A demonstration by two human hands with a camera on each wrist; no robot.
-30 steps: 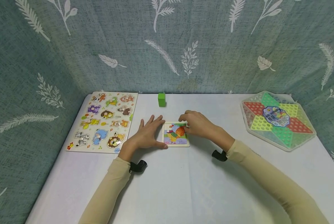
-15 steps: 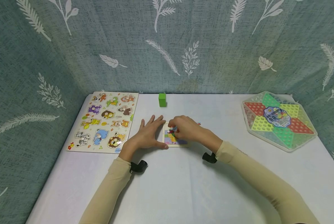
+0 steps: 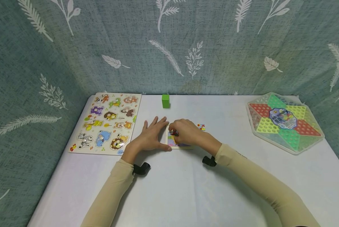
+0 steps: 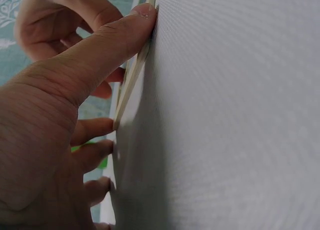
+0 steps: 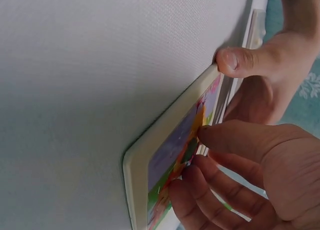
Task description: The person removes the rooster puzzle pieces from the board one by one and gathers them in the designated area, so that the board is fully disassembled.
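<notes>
The small pale-framed jigsaw point(image 5: 171, 145) lies flat, partly covered; a multicoloured loose piece point(image 3: 201, 127) sits near its far right corner.

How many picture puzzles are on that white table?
2: the large white animal-picture board at left, and the small pale-framed rectangular puzzle, partly hidden by the right hand.

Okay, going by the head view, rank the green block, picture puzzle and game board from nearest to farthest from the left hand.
1. Picture puzzle: touching the left hand, on its right.
2. Green block: just beyond the fingertips.
3. Game board: far right.
</notes>
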